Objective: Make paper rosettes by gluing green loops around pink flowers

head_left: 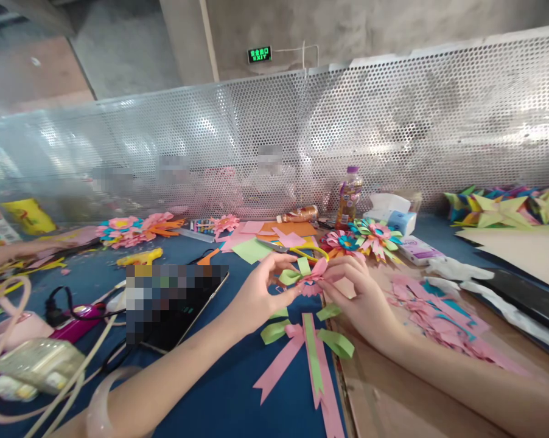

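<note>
Between my two hands is a pink and green paper flower (311,283), held just above the table. My left hand (269,285) pinches its left side with thumb and fingers. On the other side, the closed fingertips of my right hand (353,285) grip a pink petal. Below the flower hang or lie pink and green paper ribbons (313,359) with notched ends and curled green loops; whether they are joined to the flower I cannot tell. Yellow-handled scissors (308,250) lie just behind my hands.
A tablet (183,310) and cables lie left, near a yellow glue gun (140,257). Finished paper flowers (363,237), a drink bottle (349,198) and coloured sheets (251,249) stand behind. Pink paper pieces (439,316) lie right. Another person's arm (10,255) reaches in at far left.
</note>
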The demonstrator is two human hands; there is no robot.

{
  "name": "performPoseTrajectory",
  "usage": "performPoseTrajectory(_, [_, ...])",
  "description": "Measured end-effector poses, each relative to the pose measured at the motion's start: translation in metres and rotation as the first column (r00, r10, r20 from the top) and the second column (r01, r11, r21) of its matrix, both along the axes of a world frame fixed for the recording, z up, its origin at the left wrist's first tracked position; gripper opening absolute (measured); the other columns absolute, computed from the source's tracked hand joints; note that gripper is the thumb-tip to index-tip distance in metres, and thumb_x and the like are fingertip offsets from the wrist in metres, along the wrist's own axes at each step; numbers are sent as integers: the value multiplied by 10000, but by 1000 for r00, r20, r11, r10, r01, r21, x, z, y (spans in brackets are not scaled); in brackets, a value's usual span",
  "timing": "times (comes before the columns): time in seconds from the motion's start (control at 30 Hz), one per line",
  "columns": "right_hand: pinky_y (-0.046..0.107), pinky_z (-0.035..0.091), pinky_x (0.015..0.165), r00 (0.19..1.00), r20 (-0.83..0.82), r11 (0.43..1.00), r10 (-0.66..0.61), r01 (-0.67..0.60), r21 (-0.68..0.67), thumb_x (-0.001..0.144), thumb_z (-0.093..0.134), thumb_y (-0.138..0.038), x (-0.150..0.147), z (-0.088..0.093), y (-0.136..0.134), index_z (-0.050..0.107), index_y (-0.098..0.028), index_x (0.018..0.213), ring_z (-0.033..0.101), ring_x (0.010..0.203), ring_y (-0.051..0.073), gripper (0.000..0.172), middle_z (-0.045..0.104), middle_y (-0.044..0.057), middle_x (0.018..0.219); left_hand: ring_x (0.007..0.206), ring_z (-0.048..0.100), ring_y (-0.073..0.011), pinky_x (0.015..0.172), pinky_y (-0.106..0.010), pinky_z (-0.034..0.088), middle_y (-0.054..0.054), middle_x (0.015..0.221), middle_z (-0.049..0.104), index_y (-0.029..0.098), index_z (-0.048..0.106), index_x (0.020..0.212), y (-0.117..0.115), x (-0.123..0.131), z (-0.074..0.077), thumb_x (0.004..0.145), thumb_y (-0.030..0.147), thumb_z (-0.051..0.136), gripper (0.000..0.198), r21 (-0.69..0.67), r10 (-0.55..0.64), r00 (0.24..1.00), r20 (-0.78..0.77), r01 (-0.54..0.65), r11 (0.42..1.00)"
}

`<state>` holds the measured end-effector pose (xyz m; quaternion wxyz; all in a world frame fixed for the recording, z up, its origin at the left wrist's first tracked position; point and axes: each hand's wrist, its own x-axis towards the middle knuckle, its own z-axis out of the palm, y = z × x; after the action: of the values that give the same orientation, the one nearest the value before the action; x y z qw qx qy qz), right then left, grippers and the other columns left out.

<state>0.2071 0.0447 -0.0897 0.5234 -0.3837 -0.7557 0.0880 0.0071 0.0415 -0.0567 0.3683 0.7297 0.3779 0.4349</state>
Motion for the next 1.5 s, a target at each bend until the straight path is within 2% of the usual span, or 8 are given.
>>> performPoseTrajectory(0.27, [410,362,886,999,33,996,15,-18,88,858,585,-240,0,0,-1,541,-238,793,517,956,209,78,584,26,924,1050,579,-207,907,-350,445,-59,1106,621,228,524,1127,-2,2,1,796,287,648,358,77,39,994,-98,-31,997])
performPoseTrajectory(0.57, [413,358,894,999,46,996,3,-7,88,853,590,-212,2,-2,0,545,-240,827,496,956,207,60,567,31,948,978,599,-181,859,-310,465,-49,1025,623,194,513,1137,-7,4,7,798,231,606,353,153,91,974,-206,-59,986])
performPoseTrajectory(0.87, [411,391,866,1000,24,998,14,-15,54,845,612,-254,3,-3,1,547,-244,806,505,946,207,76,570,23,936,943,601,-153,867,-291,459,-18,967,630,205,508,1156,-9,4,6,792,191,597,375,256,118,967,-228,-57,965])
performPoseTrajectory(1.2, [430,390,917,1000,-23,1000,-5,6,31,850,607,-264,4,-4,1,584,-261,876,507,1014,210,35,540,31,1003,919,620,-121,813,-234,477,-3,981,664,208,478,1184,-11,5,3,809,187,615,400,366,133,966,-222,-44,930])
performPoseTrajectory(1.5, [462,386,916,999,-20,998,-47,47,36,856,594,-274,6,-5,1,589,-269,871,516,1009,221,16,545,32,1008,911,642,-153,815,-279,504,-24,983,681,196,476,1178,-13,6,4,809,255,645,410,399,177,951,-252,-64,915])
